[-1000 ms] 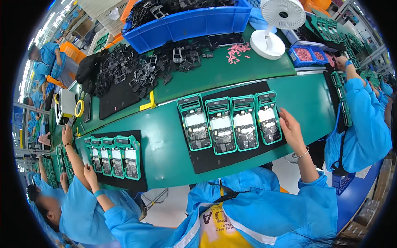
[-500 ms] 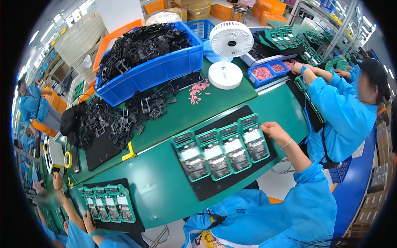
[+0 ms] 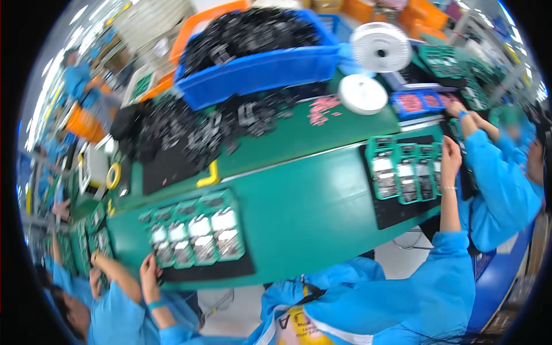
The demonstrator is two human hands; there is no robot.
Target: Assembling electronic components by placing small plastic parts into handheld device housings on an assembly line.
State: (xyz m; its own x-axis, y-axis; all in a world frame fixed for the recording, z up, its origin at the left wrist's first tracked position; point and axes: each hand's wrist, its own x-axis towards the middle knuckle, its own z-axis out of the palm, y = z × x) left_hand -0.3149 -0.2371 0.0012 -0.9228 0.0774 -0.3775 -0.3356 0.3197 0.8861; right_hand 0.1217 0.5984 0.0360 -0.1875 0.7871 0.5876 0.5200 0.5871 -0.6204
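My right hand, a thin bracelet on its wrist, has its fingers closed at the right edge of a green circuit-board panel. That panel carries several boards with white and dark parts and lies on a black mat. On the left, my left hand, with a blue band at the wrist, grips the lower left corner of a second green circuit-board panel. Another black mat lies beneath this one. The picture is blurred, and the left fingertips are partly hidden.
A blue bin heaped with black plastic parts stands at the back. Loose black parts and pink pieces lie before it, near a white fan. Co-workers in blue sit at left and right. Yellow tape marks the table.
The view has shifted. The right panel, with its mat, has slid to the right along the table with my right hand at its edge. My left hand has come further into view beside the left panel.
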